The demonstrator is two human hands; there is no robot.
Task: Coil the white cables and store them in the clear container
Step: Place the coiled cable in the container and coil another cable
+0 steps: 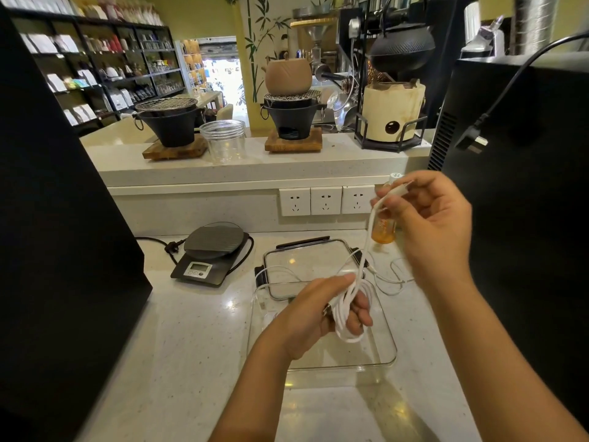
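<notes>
My left hand (pixel 322 311) grips a bundle of loops of a thick white cable (pixel 349 314) above the clear square container (pixel 387 352) on the counter. The cable's free end runs up to my right hand (pixel 430 224), which pinches it near its plug, raised to the right. A thinner white cable (pixel 387 282) lies loose on the counter and across the container's clear lid (pixel 306 266), which rests behind the container. The container holds nothing that I can see.
A black digital scale (pixel 212 253) sits to the left of the lid. A small orange bottle (pixel 384 232) stands behind my right hand. Wall sockets (pixel 325 200) line the ledge. A clear jar (pixel 224 140) and stoves stand on the upper shelf. Black machines flank both sides.
</notes>
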